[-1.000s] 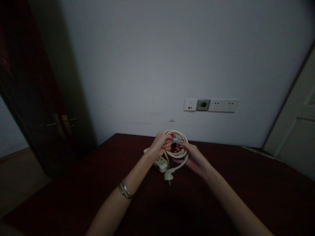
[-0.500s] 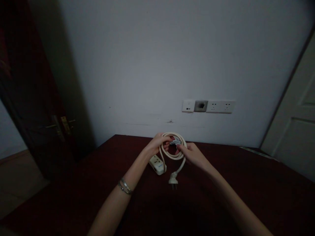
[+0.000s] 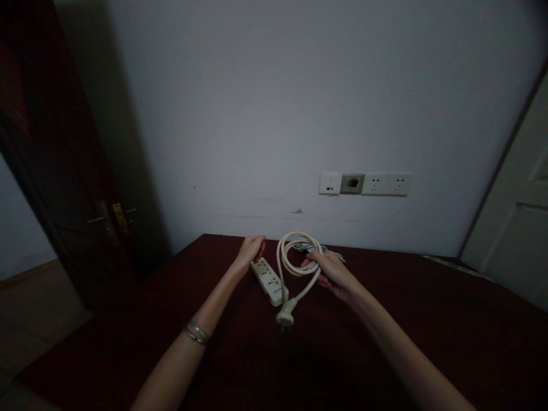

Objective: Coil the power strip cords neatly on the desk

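The left hand is closed over the far end of the power strip, which lies on the tabletop. The coiled cord is gripped by the right hand, with its plug hung just beside the strip's near end.

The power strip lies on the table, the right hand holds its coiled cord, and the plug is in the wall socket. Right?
No. The head view shows the plug dangling near the table, not in the wall socket; the rest holds.
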Action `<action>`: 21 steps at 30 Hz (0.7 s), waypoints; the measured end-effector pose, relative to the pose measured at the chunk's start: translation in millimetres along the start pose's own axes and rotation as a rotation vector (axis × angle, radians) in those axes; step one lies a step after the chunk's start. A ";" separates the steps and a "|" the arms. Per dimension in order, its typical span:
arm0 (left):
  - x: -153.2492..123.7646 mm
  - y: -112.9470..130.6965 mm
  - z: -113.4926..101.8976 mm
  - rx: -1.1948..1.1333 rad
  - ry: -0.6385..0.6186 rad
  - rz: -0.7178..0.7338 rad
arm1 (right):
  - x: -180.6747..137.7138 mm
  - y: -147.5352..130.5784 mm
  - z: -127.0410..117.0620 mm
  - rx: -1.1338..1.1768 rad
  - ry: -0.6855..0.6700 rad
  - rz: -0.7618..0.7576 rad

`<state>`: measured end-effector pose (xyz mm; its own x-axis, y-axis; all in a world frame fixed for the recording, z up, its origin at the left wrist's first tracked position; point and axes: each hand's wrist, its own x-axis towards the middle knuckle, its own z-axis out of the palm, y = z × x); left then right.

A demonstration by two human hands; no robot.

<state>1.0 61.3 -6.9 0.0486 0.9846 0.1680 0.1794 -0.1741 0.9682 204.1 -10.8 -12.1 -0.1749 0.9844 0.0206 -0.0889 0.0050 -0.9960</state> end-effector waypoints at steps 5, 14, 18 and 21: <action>-14.3 3.9 -24.2 0.119 -0.185 0.045 | -1.3 -5.7 -3.3 -0.237 0.042 -0.048; -40.3 22.4 5.8 -0.204 -0.500 0.162 | -14.2 -26.7 -7.9 -0.637 0.011 -0.263; -41.8 17.8 29.5 -0.433 -0.534 -0.026 | -8.9 -28.1 -8.8 -0.514 -0.003 -0.213; -36.0 18.8 39.4 -0.582 -0.556 -0.213 | -5.0 -24.9 -1.9 -0.383 0.022 -0.122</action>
<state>41.4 22.0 -2.0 0.5763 0.8173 0.0026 -0.2899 0.2014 0.9356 209.1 -15.6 12.5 -0.1647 0.9760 0.1425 0.2651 0.1830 -0.9467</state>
